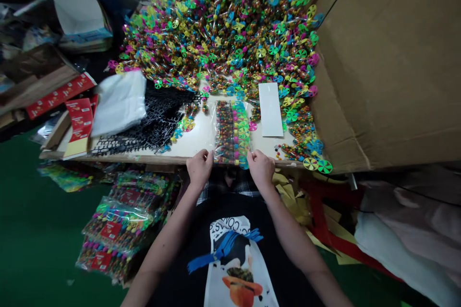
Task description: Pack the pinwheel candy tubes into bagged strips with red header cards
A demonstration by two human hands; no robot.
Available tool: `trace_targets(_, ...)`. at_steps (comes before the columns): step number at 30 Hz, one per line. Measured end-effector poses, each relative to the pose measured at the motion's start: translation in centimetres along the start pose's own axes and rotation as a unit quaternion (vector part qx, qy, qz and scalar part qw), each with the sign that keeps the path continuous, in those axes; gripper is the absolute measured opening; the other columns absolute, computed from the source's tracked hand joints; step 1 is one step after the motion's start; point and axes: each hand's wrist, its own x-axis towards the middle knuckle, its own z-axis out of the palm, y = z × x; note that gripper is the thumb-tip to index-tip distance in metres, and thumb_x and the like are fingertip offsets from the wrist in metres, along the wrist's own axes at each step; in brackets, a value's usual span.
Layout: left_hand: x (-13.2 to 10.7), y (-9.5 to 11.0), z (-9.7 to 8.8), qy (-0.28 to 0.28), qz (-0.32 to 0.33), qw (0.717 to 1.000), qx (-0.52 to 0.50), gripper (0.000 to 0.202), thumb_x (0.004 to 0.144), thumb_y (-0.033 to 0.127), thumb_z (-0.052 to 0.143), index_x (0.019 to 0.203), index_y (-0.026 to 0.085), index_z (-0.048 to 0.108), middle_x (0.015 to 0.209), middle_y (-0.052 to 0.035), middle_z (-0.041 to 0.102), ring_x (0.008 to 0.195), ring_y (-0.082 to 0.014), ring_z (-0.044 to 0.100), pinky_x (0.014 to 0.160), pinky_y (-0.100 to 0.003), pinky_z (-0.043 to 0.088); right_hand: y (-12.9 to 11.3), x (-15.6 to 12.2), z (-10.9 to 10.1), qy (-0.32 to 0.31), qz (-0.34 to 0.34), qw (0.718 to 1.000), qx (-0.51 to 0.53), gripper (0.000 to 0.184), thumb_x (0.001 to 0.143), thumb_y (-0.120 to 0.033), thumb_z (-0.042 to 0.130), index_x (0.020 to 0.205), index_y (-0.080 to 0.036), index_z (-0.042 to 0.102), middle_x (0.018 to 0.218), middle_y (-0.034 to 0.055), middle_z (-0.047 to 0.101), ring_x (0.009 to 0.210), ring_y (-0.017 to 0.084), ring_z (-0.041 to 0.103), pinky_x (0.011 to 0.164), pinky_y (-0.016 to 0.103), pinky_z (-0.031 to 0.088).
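Note:
A clear plastic bag point(232, 130) filled with a row of candy-filled pinwheel toys lies on the white tabletop point(201, 136), its near end at the table's front edge. My left hand point(199, 169) pinches the bag's near left corner. My right hand point(260, 168) pinches its near right corner. Both hands are closed on the bag's edge. A white card point(271, 109) lies flat just right of the bag. Behind it rises a big heap of loose pinwheel candy toys point(230, 29) in green, yellow, pink and blue.
A tall cardboard wall point(389, 62) stands on the right. A stack of white bags point(118, 101) and black plastic grids point(158, 120) lie on the left of the table, with red header cards point(79, 116) beside them. Filled packs point(118, 223) are piled on the green floor at lower left.

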Motion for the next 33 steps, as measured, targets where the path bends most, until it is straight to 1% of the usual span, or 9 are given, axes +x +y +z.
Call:
trace_targets(4,-0.9,-1.0,0.9,0.136,0.038,0.988,-0.055,0.027,0.087,0.035,0.043,0.092,0.016,0.062,0.072,-0.0041,0.064,0.072,-0.0191,0.059,0.073,-0.029,0.037,0.1,0.0,0.2,0.005,-0.009,1.000,0.000,0.030,0.087,-0.029,0.051,0.060,-0.017,0.057,0.051,-0.0010,0.054,0.051,0.012,0.045,0.069,0.027,0.026)
trace_targets(7,-2.2,-1.2,1.6,0.258,0.176,0.949,-0.033,0.038,0.088,0.037,0.043,0.113,0.013,0.059,0.108,-0.0161,0.064,0.105,-0.0253,0.058,0.090,-0.036,0.036,0.1,-0.1,0.5,0.006,-0.015,1.000,0.002,0.031,0.088,-0.030,0.051,0.061,-0.017,0.058,0.052,-0.0001,0.056,0.052,0.012,0.047,0.069,0.027,0.027)
trace_targets(10,-2.8,-0.4,1.8,0.171,0.351,0.919,0.054,0.040,0.089,0.041,0.045,0.122,0.021,0.058,0.127,-0.0128,0.059,0.120,-0.0247,0.051,0.103,-0.037,0.027,0.3,-0.1,0.6,0.010,-0.016,1.000,0.005,0.031,0.088,-0.030,0.050,0.061,-0.018,0.058,0.054,0.0008,0.058,0.054,0.013,0.049,0.069,0.027,0.027)
trace_targets(12,-2.4,0.4,1.7,0.078,0.396,0.907,0.119,0.046,0.090,0.045,0.043,0.130,0.025,0.053,0.135,-0.0096,0.054,0.127,-0.0255,0.046,0.108,-0.041,0.023,0.6,0.0,0.5,0.007,-0.019,1.000,0.010,0.032,0.089,-0.031,0.049,0.061,-0.018,0.058,0.055,0.0014,0.059,0.055,0.014,0.051,0.069,0.028,0.029)
trace_targets(17,-1.0,1.5,0.8,-0.034,0.372,0.906,0.201,0.061,0.089,0.053,0.038,0.140,0.019,0.041,0.146,-0.0110,0.040,0.136,-0.0292,0.035,0.107,-0.048,0.028,1.1,0.4,-0.3,0.102,-0.013,0.994,0.031,0.024,0.089,-0.033,0.047,0.092,-0.017,0.064,0.086,0.0099,0.070,0.082,0.022,0.061,0.085,0.035,0.033)
trace_targets(19,-0.9,1.4,0.7,-0.045,0.369,0.904,0.212,0.062,0.089,0.052,0.039,0.141,0.019,0.039,0.147,-0.0109,0.039,0.137,-0.0293,0.033,0.107,-0.047,0.030,0.4,0.3,-0.1,0.129,-0.082,0.987,0.046,0.034,0.091,-0.033,0.042,0.113,-0.015,0.060,0.112,0.0141,0.065,0.105,0.024,0.057,0.095,0.038,0.031)
trace_targets(23,-0.9,1.0,0.7,-0.055,0.369,0.902,0.217,0.063,0.087,0.048,0.046,0.142,0.018,0.038,0.148,-0.0123,0.036,0.138,-0.0296,0.031,0.107,-0.045,0.031,-0.4,-0.1,1.3,-0.011,-0.241,0.970,0.041,0.055,0.093,-0.043,0.035,0.140,-0.016,0.039,0.145,0.0108,0.041,0.135,0.022,0.035,0.108,0.038,0.026)
trace_targets(29,-0.6,0.5,0.4,-0.052,0.366,0.907,0.202,0.069,0.084,0.052,0.049,0.142,0.017,0.037,0.150,-0.0138,0.033,0.138,-0.0292,0.030,0.106,-0.044,0.034,2.7,1.8,1.2,-0.084,-0.091,0.988,0.091,0.048,0.092,-0.044,0.035,0.128,-0.019,0.054,0.138,0.0096,0.050,0.132,0.024,0.041,0.108,0.043,0.030)
trace_targets(33,-0.4,0.3,0.2,-0.050,0.363,0.910,0.196,0.069,0.084,0.055,0.048,0.142,0.020,0.037,0.150,-0.0123,0.034,0.138,-0.0287,0.031,0.106,-0.046,0.033,2.6,4.5,0.6,-0.090,0.035,0.949,0.299,0.032,0.081,-0.037,0.053,0.103,-0.017,0.065,0.099,0.0091,0.071,0.095,0.021,0.065,0.085,0.033,0.048)
